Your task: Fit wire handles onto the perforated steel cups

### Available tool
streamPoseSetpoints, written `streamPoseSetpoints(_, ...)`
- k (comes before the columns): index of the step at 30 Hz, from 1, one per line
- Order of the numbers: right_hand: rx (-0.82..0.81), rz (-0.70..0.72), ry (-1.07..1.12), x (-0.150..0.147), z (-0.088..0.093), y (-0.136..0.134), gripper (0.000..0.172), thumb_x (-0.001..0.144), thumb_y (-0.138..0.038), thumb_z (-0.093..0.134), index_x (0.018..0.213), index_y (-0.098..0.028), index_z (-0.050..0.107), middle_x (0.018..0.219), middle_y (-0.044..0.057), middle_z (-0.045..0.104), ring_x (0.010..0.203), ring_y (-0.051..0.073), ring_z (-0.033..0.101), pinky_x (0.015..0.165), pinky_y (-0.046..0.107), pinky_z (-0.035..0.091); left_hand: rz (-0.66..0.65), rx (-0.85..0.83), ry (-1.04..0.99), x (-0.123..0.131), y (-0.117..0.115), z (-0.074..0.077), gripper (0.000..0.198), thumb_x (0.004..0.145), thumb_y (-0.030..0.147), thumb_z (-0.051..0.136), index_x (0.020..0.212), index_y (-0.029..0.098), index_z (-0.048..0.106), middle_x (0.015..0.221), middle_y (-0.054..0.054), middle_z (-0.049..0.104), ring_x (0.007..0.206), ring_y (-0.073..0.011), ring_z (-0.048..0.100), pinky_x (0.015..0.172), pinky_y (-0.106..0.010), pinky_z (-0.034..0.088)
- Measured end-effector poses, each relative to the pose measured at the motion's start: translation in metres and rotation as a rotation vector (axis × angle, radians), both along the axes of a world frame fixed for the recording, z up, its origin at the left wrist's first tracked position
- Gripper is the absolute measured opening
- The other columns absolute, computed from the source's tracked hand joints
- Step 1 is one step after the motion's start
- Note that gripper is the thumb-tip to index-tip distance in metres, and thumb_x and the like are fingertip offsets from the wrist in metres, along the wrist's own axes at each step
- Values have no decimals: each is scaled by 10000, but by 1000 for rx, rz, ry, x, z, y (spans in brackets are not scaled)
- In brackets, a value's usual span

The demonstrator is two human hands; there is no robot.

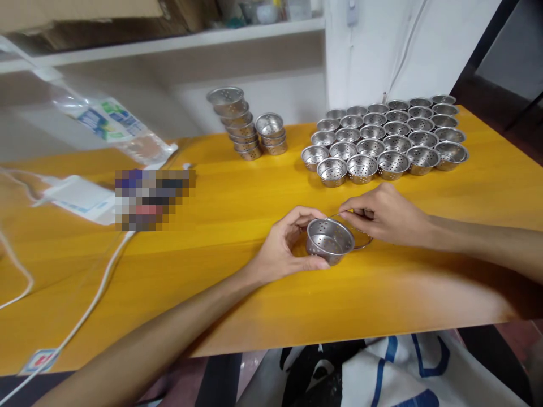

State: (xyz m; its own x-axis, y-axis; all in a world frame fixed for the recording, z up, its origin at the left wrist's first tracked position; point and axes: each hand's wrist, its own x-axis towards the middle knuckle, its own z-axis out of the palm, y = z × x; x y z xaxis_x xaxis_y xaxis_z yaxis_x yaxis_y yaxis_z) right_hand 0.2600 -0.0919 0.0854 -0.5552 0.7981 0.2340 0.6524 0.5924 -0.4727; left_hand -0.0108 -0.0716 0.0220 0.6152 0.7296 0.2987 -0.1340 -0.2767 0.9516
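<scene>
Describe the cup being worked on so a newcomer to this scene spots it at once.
On the yellow table, find the rows of perforated metal cups, then look nearer the camera. There the left hand grips one cup while the right hand pinches a thin wire beside it. Only this cup is held; the rest stand in rows or stacks.

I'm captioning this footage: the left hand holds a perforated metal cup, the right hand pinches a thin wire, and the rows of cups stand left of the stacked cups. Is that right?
Not quite: the head view shows the rows of cups right of the stacked cups. The left hand holds a perforated metal cup, and the right hand pinches a thin wire.
</scene>
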Motion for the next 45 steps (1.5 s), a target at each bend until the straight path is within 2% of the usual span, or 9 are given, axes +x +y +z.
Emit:
streamPoseSetpoints(5,0,-81,-7,-7,-3,-10,350,1071,-234,524,892,-135,808,614,-10,568,537,94,348,617,313,255,7,43,51,0,-1,-1,743,648,439,1120,1245,212,740,1225,-91,807,1114,-241,763,998,-341,581)
streamPoseSetpoints(8,-33,-111,121,-13,-6,-15,279,1058,-240,572,1125,-139,822,594,-36,574,519,97,408,605,291,289,-10,98,105,2,-3,0,648,719,433,1082,1230,204,757,1191,-85,814,1079,-232,755,976,-333,577)
streamPoseSetpoints(11,-221,-35,329,-14,-4,-14,278,1054,-235,606,1245,-150,788,654,-42,667,520,87,494,580,252,358,-11,84,137,4,-4,3,514,831,432,1002,1207,185,752,1130,-83,808,1027,-223,747,945,-332,572)
streamPoseSetpoints(15,-571,129,535,-12,2,-7,345,1130,-435,599,1220,-151,772,823,9,769,516,74,582,531,234,450,4,-27,48,2,-1,6,477,893,469,949,1235,192,766,1127,-70,795,994,-197,728,923,-311,565)
streamPoseSetpoints(18,-684,201,625,-11,0,-3,365,1046,-508,761,1153,-161,723,877,0,769,528,75,634,528,228,508,-15,-126,-22,-1,4,2,510,895,516,938,1274,211,783,1153,-72,785,1003,-201,719,911,-307,561)
streamPoseSetpoints(21,-728,249,666,-12,-4,0,389,993,-525,832,1013,-175,666,768,-40,713,503,70,629,474,193,459,-21,-178,-64,-3,6,-3,515,896,530,931,1296,237,792,1184,-68,775,1027,-205,712,919,-305,548)
streamPoseSetpoints(24,-758,278,652,-12,-5,0,400,1017,-551,799,989,-178,658,679,-52,678,475,60,575,438,170,404,-29,-171,-62,-2,5,-4,525,890,544,929,1286,230,787,1158,-71,772,1024,-217,708,920,-316,543)
streamPoseSetpoints(35,-828,202,684,-21,-17,-5,444,923,-572,881,863,-176,689,613,-24,715,460,97,630,480,207,540,-75,-132,-2,-2,4,2,601,878,605,907,1300,203,760,1115,-82,757,979,-225,693,880,-323,552)
streamPoseSetpoints(45,-806,195,646,-21,-22,-4,448,905,-567,898,856,-176,686,594,-51,667,465,71,573,464,180,450,-61,-32,50,-1,4,3,564,896,577,913,1291,213,741,1120,-71,752,984,-213,700,867,-319,576)
